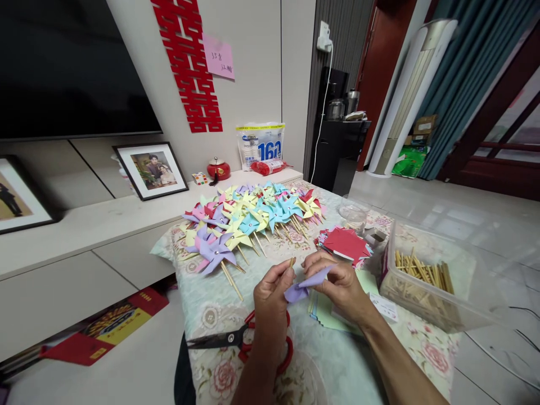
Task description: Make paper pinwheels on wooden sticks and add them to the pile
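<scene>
My left hand [273, 289] is closed on a thin wooden stick [292, 262], whose tip shows above the fingers. Between the hands is a purple paper pinwheel [301, 289], partly folded, which my right hand [343, 284] pinches at its upper right edge. Whether stick and paper are joined cannot be seen. Under my left forearm lie scissors [231, 338] with red handles, blades toward the left. Finished pinwheels [251, 220] in several colours are heaped beyond my hands. A stack of pale green paper sheets [333, 322] lies beneath my right hand.
At right stands a clear plastic box [415, 298] of wooden sticks [424, 270]. Red paper squares [346, 243] top a pile near a clear round container [353, 212]. A small white box [383, 307] sits near the tub. Behind the flowered tablecloth [223, 377] runs a white cabinet [84, 225].
</scene>
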A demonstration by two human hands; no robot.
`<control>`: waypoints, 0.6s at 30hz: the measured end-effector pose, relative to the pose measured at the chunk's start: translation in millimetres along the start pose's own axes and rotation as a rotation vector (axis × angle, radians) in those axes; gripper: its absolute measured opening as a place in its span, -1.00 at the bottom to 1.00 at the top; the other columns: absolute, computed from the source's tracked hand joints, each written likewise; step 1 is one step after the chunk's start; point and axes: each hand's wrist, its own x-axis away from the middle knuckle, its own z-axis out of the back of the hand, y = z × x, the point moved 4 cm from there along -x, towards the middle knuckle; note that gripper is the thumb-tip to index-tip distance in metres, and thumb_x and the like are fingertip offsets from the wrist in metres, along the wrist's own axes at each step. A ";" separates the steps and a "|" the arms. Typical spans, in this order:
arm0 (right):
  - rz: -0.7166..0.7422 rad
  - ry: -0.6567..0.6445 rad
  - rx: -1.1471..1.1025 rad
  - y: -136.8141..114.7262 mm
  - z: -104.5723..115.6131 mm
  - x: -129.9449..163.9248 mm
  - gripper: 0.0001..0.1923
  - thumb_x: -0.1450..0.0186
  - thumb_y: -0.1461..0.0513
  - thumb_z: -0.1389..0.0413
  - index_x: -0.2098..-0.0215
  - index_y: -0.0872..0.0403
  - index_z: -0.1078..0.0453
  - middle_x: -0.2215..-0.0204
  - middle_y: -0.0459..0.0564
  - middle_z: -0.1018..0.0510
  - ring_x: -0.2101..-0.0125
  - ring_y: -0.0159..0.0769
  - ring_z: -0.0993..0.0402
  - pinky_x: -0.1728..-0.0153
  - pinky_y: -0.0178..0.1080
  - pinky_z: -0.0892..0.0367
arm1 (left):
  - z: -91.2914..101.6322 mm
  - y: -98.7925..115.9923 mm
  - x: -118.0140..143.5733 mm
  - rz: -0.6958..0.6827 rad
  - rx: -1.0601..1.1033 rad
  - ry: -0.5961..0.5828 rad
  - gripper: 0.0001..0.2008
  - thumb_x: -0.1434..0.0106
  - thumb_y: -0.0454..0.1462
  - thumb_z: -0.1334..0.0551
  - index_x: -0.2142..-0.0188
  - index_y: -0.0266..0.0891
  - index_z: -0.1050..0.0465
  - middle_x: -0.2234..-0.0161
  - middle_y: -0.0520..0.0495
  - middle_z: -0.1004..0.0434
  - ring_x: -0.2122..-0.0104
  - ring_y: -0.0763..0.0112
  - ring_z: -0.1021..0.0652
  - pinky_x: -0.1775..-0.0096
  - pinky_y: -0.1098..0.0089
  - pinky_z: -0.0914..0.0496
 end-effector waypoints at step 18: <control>0.229 0.198 0.340 -17.7 -1.4 -0.4 -0.84 -0.34 0.34 -0.13 0.24 -0.02 -0.53 0.36 -0.02 -0.54 0.27 -0.23 -0.48 0.18 -0.13 -0.39 | -12.3 11.4 7.0 -0.308 -0.222 -0.201 -0.83 -0.20 -0.20 -0.35 0.24 -0.17 -0.68 0.35 -0.07 -0.51 0.31 0.31 -0.50 0.25 0.39 -0.37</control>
